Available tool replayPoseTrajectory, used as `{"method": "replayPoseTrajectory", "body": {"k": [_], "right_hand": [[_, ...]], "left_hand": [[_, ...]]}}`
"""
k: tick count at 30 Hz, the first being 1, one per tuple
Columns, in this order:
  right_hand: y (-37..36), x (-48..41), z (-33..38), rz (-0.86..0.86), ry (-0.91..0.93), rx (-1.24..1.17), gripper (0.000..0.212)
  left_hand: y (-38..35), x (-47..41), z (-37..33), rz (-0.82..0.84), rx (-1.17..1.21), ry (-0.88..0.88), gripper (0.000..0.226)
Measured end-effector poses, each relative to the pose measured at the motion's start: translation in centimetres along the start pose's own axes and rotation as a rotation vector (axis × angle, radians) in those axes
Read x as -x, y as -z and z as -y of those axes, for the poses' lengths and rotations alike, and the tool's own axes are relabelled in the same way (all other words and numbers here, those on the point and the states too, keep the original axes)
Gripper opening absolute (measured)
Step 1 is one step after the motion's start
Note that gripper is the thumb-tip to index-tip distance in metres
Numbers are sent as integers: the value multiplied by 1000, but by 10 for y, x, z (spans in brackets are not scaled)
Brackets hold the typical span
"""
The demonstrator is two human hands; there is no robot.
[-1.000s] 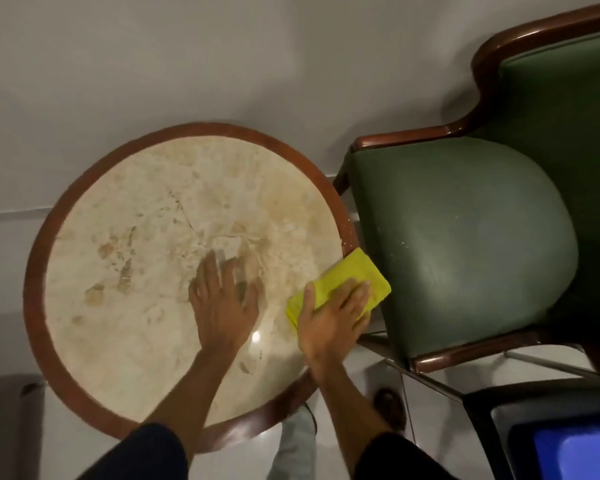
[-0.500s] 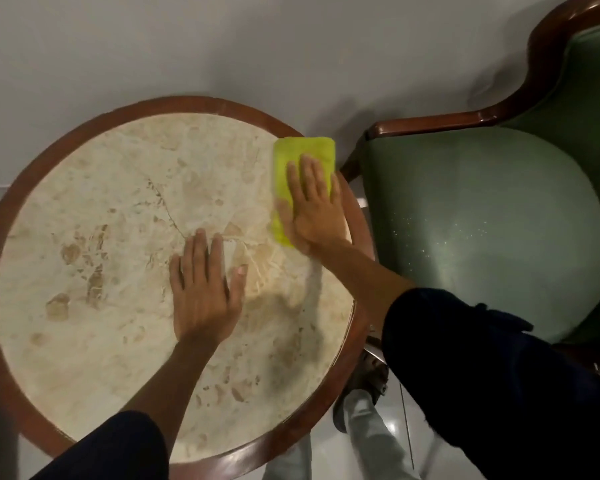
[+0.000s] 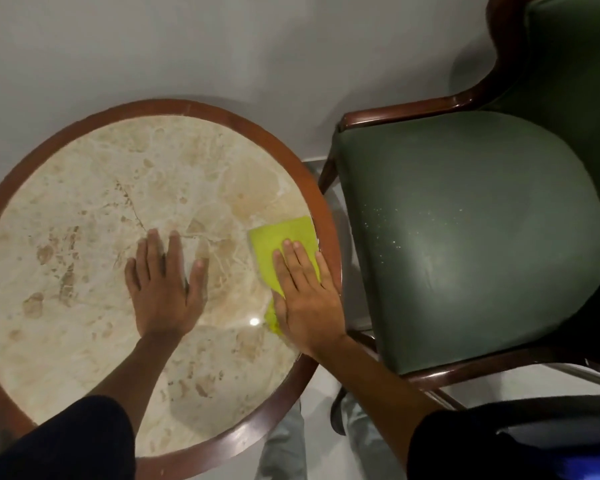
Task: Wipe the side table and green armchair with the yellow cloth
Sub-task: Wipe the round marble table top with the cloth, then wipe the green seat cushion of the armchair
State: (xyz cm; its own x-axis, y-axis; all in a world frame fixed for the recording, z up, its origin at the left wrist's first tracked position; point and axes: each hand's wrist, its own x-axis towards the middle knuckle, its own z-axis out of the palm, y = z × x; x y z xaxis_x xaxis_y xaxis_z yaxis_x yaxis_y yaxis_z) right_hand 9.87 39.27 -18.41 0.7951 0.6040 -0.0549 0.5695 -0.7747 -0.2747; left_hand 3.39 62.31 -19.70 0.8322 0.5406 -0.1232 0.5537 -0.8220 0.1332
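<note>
From the head view, a round side table (image 3: 84,188) fills the left half of the picture, its pale marbled tabletop ringed by a reddish-brown wooden rim, and nothing that could hold anything stands on it. The left hand (image 3: 165,285) lies flat, palm down, near the middle of the tabletop, its fingers (image 3: 174,247) stretched out and slightly spread, holding nothing. The right hand (image 3: 307,299) presses flat on the yellow cloth (image 3: 274,244) at the right edge of the tabletop, just inside the wooden rim; its fingers (image 3: 293,258) lie straight and close together on top of the cloth, not curled around it. The cloth is folded into a flat pad, its far part showing beyond the fingertips and a small corner showing beside the heel of the palm. Both forearms end in dark sleeves (image 3: 66,441) at the bottom of the picture. Just beside the right edge of the table, apart from it by a narrow gap of floor, stands the green armchair (image 3: 465,237), with a dark wooden frame; pale specks dot the left part of its seat cushion. Light trouser legs (image 3: 284,448) show below the gap.
</note>
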Motion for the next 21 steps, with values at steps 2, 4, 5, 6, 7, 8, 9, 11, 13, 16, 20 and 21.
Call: {"method": "replayPoseTrajectory", "body": {"k": [2,4,5,6,7,8,9,11,13,16,20,21], "right_hand": [[0,-15,1,2,-62,-1,61],[2,-44,1,41,-93,-5,62],[4,-61,0,56,-106,-2,63],[6,-78,-2,69,-126,-6,63],[10,-94,-6,67,-162,-29,62],[15,-109,-13,50,-224,-84,61],[23,-120,-23,22,-319,-193,59],[48,-126,-49,-87,-559,-520,53],[77,-107,-70,-273,-649,-814,50],[116,-51,-92,-539,-716,-847,54],[130,25,-151,-593,-803,-269,57],[122,37,-162,-485,-833,-219,57]], "left_hand": [[-1,-1,-1,14,-10,-5,69],[0,-1,-2,37,-17,-4,70],[2,0,-2,54,-21,-1,71],[4,0,-4,71,-22,4,72],[7,0,-6,80,-23,6,72],[10,-1,-10,77,-31,-5,72],[14,-3,-14,69,-47,-37,72],[20,-12,-33,53,-90,-200,68],[20,-26,-67,53,-81,-384,65],[17,-49,-135,95,-74,-573,67],[7,-72,-203,163,-89,-681,71],[2,-76,-212,181,-84,-691,73]]}}
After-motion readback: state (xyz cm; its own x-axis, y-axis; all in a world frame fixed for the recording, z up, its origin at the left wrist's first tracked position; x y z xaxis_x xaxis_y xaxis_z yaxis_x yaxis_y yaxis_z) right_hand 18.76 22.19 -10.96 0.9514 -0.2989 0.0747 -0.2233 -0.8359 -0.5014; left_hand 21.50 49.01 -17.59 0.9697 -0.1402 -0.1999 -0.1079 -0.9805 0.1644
